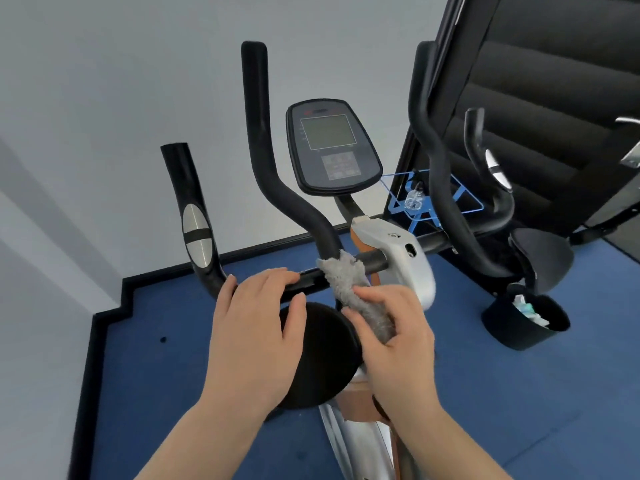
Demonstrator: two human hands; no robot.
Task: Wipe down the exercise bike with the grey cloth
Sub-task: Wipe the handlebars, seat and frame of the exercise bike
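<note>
Nearest the camera, the person's two forearms come in from 6 o'clock. The right hand (388,336) is pinched around the lower end of the grey cloth (349,289), thumb and fingers closed on the fabric. The left hand (256,318) lies just beside it at 9 o'clock, fingers curled over the black crossbar (306,279) of the handlebars, steadying rather than wiping; it holds no cloth.

The cloth runs as a long strip from the right hand up toward 11 o'clock and drapes over the crossbar where the inner left grip meets it. The strip's long axis crosses the bar, while the bar itself runs from 9 toward 3 o'clock. That crossing is what the next stroke depends on: the right hand is the nearer one to the cloth and would likely draw it along or around the bar.

Below the hands sits a round black pad (320,355). Farther off, at 12 o'clock, the console (332,147) stands on the exercise bike (405,258), untouched, with a black bin (519,323) well apart at 3 o'clock.
</note>
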